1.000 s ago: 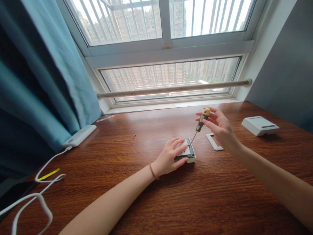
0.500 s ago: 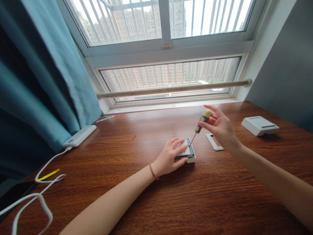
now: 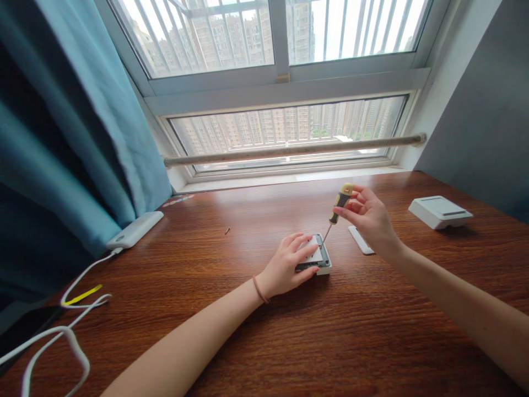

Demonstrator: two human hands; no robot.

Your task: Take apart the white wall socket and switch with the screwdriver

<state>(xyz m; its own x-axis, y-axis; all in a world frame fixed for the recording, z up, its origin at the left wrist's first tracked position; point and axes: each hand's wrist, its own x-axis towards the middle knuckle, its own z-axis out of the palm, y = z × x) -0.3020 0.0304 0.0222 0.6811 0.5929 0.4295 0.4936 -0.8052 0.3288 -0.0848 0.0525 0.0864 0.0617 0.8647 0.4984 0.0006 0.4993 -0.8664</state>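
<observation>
My left hand (image 3: 286, 262) lies over a small white wall socket (image 3: 324, 260) with a grey inner frame, set on a white box on the wooden table. Its fingers rest across the white face and the thumb presses the near side, holding it down. A screwdriver (image 3: 340, 204) with a black and yellow handle is pinched in my right hand (image 3: 369, 219). Its shaft slants down to the left, and the tip meets the right part of the socket's frame. Just what the tip sits in is too small to see. Partly behind my right hand lies a white cover frame (image 3: 361, 241).
A small screw (image 3: 227, 230) lies left of the socket. Another white box (image 3: 440, 213) sits at the far right. By the blue curtain (image 3: 119, 165) are a white device (image 3: 135, 229), its cable (image 3: 85, 271) and a yellow strip (image 3: 84, 295). A window runs along the back.
My right hand has shifted slightly left and down, its raised index finger now curled at the handle's top. The screwdriver handle has turned. The left hand and socket stay put.
</observation>
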